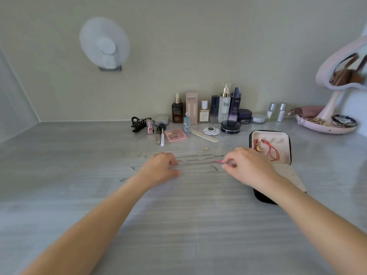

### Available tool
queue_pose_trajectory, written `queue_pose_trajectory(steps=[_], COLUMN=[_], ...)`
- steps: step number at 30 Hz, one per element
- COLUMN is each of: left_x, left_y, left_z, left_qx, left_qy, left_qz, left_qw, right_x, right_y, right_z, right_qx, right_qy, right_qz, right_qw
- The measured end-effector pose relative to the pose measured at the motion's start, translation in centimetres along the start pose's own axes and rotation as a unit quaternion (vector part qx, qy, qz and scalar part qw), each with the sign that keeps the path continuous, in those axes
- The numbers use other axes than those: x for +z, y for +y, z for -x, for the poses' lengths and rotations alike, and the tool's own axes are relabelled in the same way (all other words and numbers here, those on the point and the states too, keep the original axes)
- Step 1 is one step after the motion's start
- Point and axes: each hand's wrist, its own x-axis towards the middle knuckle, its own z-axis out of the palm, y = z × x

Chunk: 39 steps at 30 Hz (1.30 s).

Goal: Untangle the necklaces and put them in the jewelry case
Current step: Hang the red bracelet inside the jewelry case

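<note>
Grey desk (pixel 178 225), left hand (pixel 160 167) and right hand (pixel 244 165) pinching silver chains (pixel 198 160), beige wall (pixel 198 46)

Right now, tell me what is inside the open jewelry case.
The jewelry case holds a red cord necklace with a gold-coloured pendant on its pale lining. The right hand and forearm cover the near half, so anything there is hidden.
</note>
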Motion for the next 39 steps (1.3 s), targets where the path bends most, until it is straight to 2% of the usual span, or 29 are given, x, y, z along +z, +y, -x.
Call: queue_pose_trajectory(steps=[3,9,13,18,20,22,24,26,30,33,39], left_x=[0.0,0.6,0.8,0.4,-0.2,-1.0,-2.0,-2.9,-3.2,-2.5,-1.5], left_y=[-0.8,-0.3,-0.4,-0.1,0.4,0.9,1.4,2.3,4.6,6.2,9.0], left_z=[0.6,1.0,1.3,1.2,1.2,1.0,0.9,1.0,0.6,0.1,-0.9], left_qx=[-0.001,-0.004,0.003,0.003,0.001,0.005,0.012,0.001,-0.032,-0.018,0.023], left_qy=[0.002,-0.008,-0.003,0.0,0.011,0.028,0.045,0.037,-0.056,-0.109,-0.132], left_qz=[-0.032,-0.013,-0.01,0.015,0.029,0.083,0.212,0.35,0.487,0.526,0.523], left_qw=[0.999,1.0,1.0,1.0,1.0,0.996,0.976,0.936,0.871,0.843,0.842], right_x=[1.4,3.6,4.4,5.3,5.1,4.2,2.8,1.0,-1.7,-3.0,-4.5], right_y=[-2.5,-6.2,-7.4,-8.5,-8.9,-8.9,-8.6,-8.0,-7.0,-5.6,-1.6], right_z=[-0.9,-2.4,-3.0,-3.6,-3.8,-3.9,-4.2,-4.5,-4.9,-4.9,-3.8], right_qx=[-0.014,-0.011,-0.016,-0.035,-0.025,-0.001,0.02,0.022,0.042,0.084,0.125], right_qy=[-0.041,-0.08,-0.089,-0.142,-0.145,-0.155,-0.155,-0.156,-0.146,-0.126,-0.071], right_qz=[-0.023,-0.099,-0.098,-0.109,-0.162,-0.274,-0.363,-0.4,-0.48,-0.538,-0.599], right_qw=[0.999,0.992,0.991,0.983,0.976,0.949,0.919,0.903,0.864,0.829,0.788])
